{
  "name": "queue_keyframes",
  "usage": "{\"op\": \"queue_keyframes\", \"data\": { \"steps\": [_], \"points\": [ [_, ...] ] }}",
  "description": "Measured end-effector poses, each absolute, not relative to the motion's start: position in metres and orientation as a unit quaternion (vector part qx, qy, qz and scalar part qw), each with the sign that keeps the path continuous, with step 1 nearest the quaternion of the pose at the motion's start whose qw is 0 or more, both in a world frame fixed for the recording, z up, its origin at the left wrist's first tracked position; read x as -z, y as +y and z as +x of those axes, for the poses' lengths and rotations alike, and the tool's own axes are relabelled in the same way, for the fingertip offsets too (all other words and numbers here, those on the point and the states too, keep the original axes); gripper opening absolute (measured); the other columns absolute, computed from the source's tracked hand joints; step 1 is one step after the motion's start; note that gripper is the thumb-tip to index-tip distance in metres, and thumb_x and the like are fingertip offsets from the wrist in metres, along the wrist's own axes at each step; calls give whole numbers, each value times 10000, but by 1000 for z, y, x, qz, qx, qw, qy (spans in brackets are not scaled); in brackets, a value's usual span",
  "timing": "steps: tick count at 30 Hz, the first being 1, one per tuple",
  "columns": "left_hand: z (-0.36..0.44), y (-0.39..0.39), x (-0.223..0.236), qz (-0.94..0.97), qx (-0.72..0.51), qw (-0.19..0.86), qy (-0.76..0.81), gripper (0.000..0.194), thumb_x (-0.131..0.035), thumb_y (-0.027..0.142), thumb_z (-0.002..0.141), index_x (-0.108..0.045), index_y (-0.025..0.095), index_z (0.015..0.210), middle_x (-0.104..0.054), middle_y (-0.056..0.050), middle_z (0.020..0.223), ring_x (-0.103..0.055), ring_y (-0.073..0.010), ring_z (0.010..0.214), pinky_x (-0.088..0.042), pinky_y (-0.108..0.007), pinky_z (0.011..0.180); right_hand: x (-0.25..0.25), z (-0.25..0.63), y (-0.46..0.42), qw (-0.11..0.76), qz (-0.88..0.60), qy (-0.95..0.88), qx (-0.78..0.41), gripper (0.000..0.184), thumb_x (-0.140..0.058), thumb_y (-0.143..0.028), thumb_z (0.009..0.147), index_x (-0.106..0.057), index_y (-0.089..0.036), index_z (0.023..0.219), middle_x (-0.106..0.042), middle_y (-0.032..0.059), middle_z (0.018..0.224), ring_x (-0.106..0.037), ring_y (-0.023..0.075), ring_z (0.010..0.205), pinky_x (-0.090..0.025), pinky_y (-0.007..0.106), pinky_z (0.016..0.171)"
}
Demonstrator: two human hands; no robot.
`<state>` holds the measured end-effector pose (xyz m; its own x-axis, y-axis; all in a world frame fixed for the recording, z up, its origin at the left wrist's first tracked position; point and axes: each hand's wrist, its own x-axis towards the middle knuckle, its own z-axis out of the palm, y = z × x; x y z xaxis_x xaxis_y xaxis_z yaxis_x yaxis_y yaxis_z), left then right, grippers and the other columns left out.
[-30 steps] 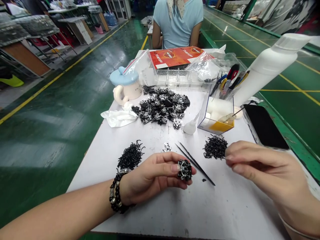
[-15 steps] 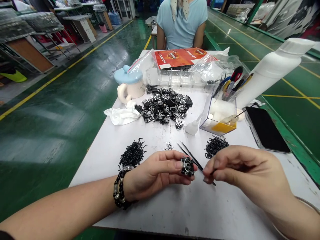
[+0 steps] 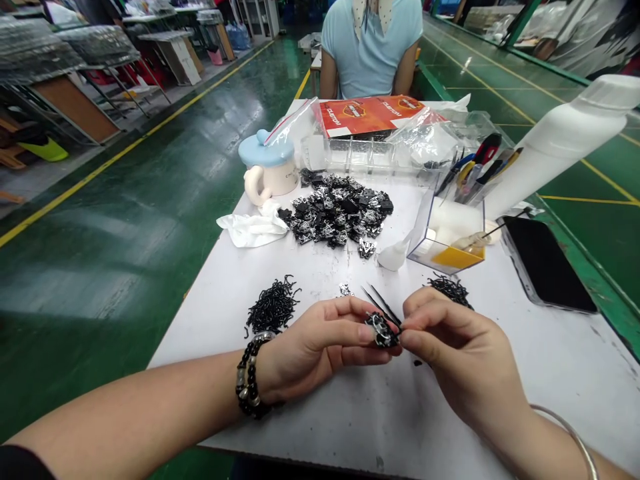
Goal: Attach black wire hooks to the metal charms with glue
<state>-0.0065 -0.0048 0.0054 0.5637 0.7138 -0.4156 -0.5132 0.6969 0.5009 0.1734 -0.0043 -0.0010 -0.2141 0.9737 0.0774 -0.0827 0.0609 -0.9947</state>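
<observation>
Between thumb and fingers, my left hand (image 3: 320, 340) grips a small black-and-silver part (image 3: 383, 330) above the table. The thumb and forefinger of my right hand (image 3: 455, 347) are pinched together at the part's right edge; anything between those fingertips is too small to make out. Just behind the part, black tweezers (image 3: 383, 303) lie on the table, their lower end hidden by my hands. Small black curved pieces form a pile (image 3: 273, 305) at left and another pile (image 3: 450, 290) behind my right hand. A few small silver pieces (image 3: 345, 290) lie beyond my left hand.
Similar black-and-silver parts form a heap (image 3: 340, 210) mid-table. Around it are a lidded mug (image 3: 273, 173), a tissue (image 3: 255, 229), a small white bottle (image 3: 394, 255), a clear tool box (image 3: 447, 233), a tall white bottle (image 3: 560, 143) and a phone (image 3: 547, 263). A person (image 3: 370, 50) sits beyond.
My right hand has moved left, bringing its pinched fingertips up to the part in my left hand. That part has tilted. The view has shifted slightly.
</observation>
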Motion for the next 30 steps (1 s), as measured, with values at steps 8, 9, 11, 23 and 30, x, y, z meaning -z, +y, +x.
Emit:
{"op": "queue_keyframes", "data": {
  "steps": [8,9,11,23,30],
  "points": [
    [-4,-5,-3,155,-361,870,296,166,-682,75,718,-614,89,869,-674,-56,820,-676,-118,747,-548,-212,748,7,169,-6,489,-372,-436,-658,105,-744,-235,721,-644,-218,696,-516,-16,717,-521,73,642,-476,167,558],
    [-3,-5,-3,154,-363,871,295,165,-681,74,719,-613,87,869,-672,-57,823,-674,-117,750,-548,-211,750,7,168,-6,488,-372,-428,-663,109,-743,-240,721,-641,-215,694,-513,-16,723,-521,73,650,-479,167,565],
    [-3,-6,-3,151,-363,870,297,170,-682,70,716,-610,85,869,-668,-57,830,-668,-113,754,-548,-210,750,8,167,-6,491,-377,-419,-664,117,-745,-244,719,-638,-209,685,-503,-15,719,-511,71,652,-473,164,568],
    [-4,-6,-3,133,-368,870,300,178,-660,47,737,-593,92,896,-665,-57,838,-658,-102,754,-547,-209,761,13,173,-8,473,-384,-458,-647,48,-743,-245,727,-698,-260,735,-541,7,761,-540,97,725,-483,191,615],
    [-3,-5,-2,131,-367,870,301,188,-666,48,732,-587,88,898,-670,-66,857,-664,-109,773,-543,-213,770,12,175,-9,457,-408,-524,-592,23,-692,-289,784,-713,-283,791,-541,8,783,-539,89,718,-475,181,611]
  ]
}}
